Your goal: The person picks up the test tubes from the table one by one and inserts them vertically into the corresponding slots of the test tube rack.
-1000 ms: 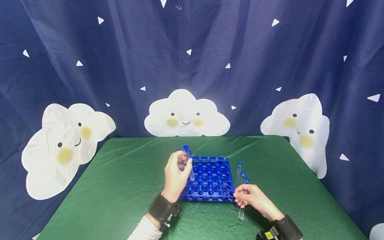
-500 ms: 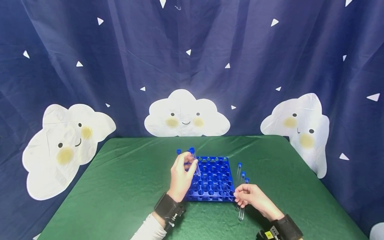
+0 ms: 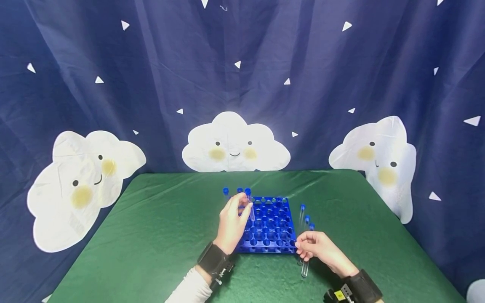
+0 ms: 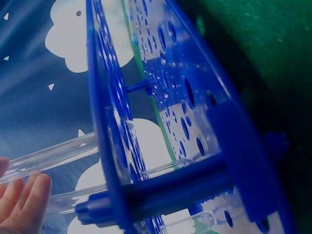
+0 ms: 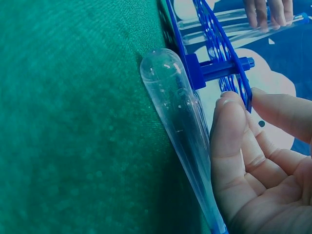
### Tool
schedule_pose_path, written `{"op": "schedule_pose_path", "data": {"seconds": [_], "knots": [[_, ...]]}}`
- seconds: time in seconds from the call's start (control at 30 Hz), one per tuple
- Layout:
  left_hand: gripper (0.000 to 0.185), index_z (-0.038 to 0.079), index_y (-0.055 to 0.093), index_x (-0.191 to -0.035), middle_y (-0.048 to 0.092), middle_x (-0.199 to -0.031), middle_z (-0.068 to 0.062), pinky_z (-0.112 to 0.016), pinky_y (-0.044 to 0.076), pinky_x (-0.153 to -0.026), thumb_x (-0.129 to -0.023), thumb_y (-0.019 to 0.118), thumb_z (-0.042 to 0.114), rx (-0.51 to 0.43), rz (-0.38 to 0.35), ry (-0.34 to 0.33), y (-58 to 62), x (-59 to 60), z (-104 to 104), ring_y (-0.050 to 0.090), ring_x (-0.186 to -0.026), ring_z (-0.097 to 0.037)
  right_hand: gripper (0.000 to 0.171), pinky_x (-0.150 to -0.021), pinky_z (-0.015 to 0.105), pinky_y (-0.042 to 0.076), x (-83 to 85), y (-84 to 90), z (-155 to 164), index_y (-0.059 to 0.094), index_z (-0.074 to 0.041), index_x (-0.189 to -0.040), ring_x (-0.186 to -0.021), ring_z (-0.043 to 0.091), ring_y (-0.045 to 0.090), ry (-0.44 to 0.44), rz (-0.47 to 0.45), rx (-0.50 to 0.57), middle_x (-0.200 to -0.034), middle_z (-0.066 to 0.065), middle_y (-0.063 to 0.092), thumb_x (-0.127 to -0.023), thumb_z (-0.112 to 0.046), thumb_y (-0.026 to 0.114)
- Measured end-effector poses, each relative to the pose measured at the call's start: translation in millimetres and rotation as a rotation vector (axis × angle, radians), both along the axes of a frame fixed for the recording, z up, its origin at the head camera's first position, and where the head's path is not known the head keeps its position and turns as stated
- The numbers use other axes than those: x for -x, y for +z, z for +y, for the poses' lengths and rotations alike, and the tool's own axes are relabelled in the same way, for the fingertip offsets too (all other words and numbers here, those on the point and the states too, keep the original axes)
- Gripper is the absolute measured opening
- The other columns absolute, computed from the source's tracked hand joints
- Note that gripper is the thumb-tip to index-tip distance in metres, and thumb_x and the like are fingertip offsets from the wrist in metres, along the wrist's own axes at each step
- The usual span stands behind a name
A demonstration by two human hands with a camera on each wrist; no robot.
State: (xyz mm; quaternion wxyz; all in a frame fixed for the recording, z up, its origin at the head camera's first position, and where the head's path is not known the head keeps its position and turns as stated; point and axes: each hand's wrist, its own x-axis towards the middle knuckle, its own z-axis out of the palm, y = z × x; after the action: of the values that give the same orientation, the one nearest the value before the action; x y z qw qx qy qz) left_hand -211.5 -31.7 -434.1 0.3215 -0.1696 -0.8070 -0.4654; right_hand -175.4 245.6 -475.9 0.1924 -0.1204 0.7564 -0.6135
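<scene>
Nearest me, my right hand [image 3: 317,249] rests on the green table [image 3: 151,235] at the front right corner of the blue rack [image 3: 270,229], fingers loosely curled and touching that corner, gripping nothing; loose tubes [image 3: 305,242] lie on the cloth just beside it. Further out, my left hand [image 3: 232,223] pinches a clear capped tube [image 3: 250,206] between thumb and fingertips, its lower end in a hole near the rack's far left corner. Two more capped tubes [image 3: 232,192] stand upright just left of it. Behind hangs a navy curtain [image 3: 242,75] with cloud faces.

Loose tubes [image 3: 305,235] right of rack [image 3: 270,229]
</scene>
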Motion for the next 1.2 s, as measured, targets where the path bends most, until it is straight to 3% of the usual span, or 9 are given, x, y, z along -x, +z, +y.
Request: {"op": "schedule_pose_path", "data": {"seconds": [0.23,0.53,0.87,1.2], "knots": [[0.026,0.006,0.062,-0.112,0.07,-0.097,-0.006,-0.023,0.06,-0.075,-0.088,0.071,0.01,0.094,0.031,0.061,-4.8,3.0,1.8,0.07,-0.083,-0.014,0.034,-0.062,0.025,0.059,1.0,-0.5,-0.3,0.056,0.017,-0.103,-0.065,0.008,0.063,-0.001,0.012,-0.016,-0.081,0.007,0.066,-0.093,-0.015,0.064],[0.028,0.008,0.062,-0.118,0.072,-0.1,-0.004,-0.025,0.06,-0.072,-0.091,0.068,0.017,0.191,-0.074,0.086,-3.3,0.9,4.0,0.07,-0.082,-0.012,0.034,-0.062,0.025,0.059,0.8,-0.5,-0.4,0.056,0.016,-0.103,-0.065,0.008,0.063,-0.006,0.003,-0.018,-0.081,0.006,0.066,-0.093,-0.016,0.064],[0.029,0.007,0.061,-0.12,0.072,-0.102,-0.006,-0.026,0.06,-0.072,-0.093,0.066,0.017,0.214,-0.107,0.079,-3.8,0.3,5.4,0.07,-0.082,-0.013,0.035,-0.062,0.024,0.059,1.0,-1.1,-0.5,0.055,0.017,-0.103,-0.065,0.008,0.063,-0.006,0.003,-0.016,-0.081,0.005,0.066,-0.093,-0.016,0.064],[0.03,0.006,0.062,-0.12,0.073,-0.1,-0.006,-0.03,0.061,-0.072,-0.093,0.066,0.017,0.266,-0.054,0.121,-3.3,-0.1,5.8,0.072,-0.081,-0.014,0.034,-0.062,0.025,0.059,0.7,-0.7,-0.2,0.056,0.015,-0.103,-0.066,0.008,0.063,-0.007,0.002,-0.015,-0.08,0.005,0.065,-0.093,-0.016,0.064]]}}
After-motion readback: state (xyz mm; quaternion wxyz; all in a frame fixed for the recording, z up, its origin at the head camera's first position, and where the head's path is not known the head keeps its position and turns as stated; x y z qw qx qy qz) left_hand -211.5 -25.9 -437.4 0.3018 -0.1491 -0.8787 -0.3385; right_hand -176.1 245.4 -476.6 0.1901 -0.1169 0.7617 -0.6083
